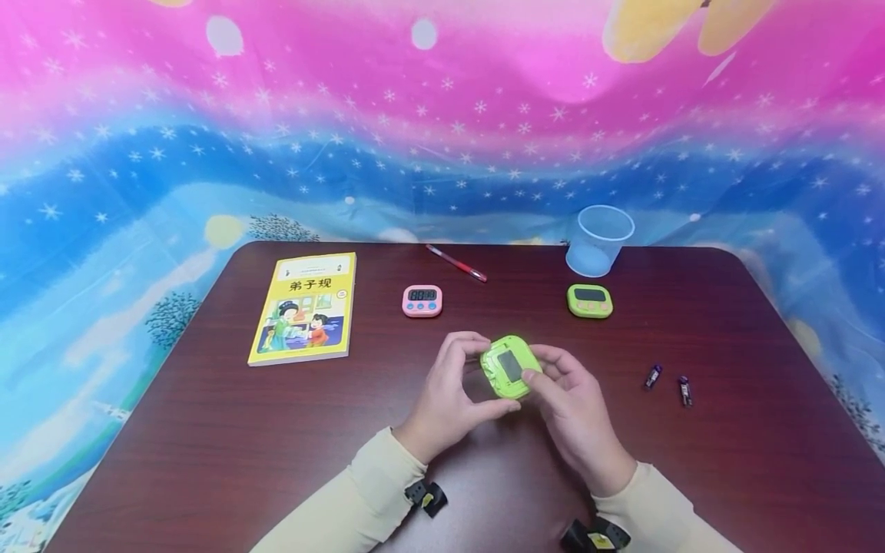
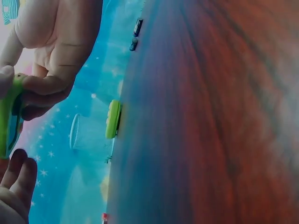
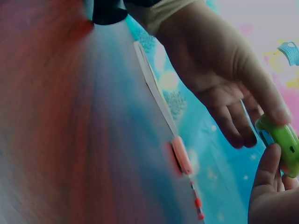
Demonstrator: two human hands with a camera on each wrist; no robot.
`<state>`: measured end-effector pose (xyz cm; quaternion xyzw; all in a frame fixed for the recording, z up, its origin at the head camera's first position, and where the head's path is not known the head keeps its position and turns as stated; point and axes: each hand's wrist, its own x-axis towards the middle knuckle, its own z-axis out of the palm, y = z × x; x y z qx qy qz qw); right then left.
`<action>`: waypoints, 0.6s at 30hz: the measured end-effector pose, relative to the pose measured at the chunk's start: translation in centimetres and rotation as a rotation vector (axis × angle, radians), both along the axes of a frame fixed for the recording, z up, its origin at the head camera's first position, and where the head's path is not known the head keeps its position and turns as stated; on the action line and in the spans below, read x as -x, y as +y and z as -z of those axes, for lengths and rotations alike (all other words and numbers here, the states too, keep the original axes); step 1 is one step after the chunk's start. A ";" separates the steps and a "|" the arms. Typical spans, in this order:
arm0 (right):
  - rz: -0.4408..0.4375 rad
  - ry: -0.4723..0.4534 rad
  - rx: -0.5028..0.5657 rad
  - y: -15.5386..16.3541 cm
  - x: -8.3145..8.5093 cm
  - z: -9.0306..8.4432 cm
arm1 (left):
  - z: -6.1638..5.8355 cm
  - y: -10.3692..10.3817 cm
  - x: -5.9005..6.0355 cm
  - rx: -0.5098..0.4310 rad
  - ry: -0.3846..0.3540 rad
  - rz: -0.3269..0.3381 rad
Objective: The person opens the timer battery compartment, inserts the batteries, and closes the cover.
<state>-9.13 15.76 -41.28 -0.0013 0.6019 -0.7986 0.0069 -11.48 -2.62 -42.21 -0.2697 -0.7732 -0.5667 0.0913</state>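
Lime-green digital timer (image 1: 513, 365), tilted, held up off the bench (image 1: 207, 445): left hand (image 1: 449, 388) with fingers and thumb clamped on its edges, right hand (image 1: 577, 403) pinching it, thumb on the face. Two small batteries (image 1: 685, 391) lie apart to the right; second green timer (image 1: 590, 307) beyond, near a translucent cup (image 1: 598, 244), pink timer (image 1: 422, 311) farther left.

A printed fabric backdrop (image 1: 387, 165) hangs behind and on both sides of a bench (image 1: 207, 445), pink above and blue below, patterned with white snowflakes (image 1: 558, 114) and leafy shrubs (image 1: 173, 319). The bench has dark reddish-brown wood grain, rounded far corners and a soft sheen of light.
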 end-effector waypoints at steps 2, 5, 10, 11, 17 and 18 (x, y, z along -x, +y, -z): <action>-0.008 0.010 -0.014 0.4 0.2 0.0 | 0.0 0.0 0.1 -0.029 -0.037 0.026; -0.042 0.024 -0.047 1.2 0.5 -0.2 | -0.2 -0.2 0.2 -0.079 -0.110 0.071; -0.105 0.020 -0.095 2.2 1.0 -0.6 | -0.4 -0.4 0.3 -0.122 -0.239 0.168; -0.113 0.018 -0.101 2.3 1.0 -0.6 | -0.3 -0.3 0.3 -0.129 -0.270 0.194; -0.100 0.011 -0.193 2.1 1.0 -0.3 | 0.2 0.0 0.1 -0.144 -0.400 0.256; -0.090 0.009 -0.221 2.0 1.0 -0.1 | 0.3 0.1 0.1 -0.151 -0.400 0.245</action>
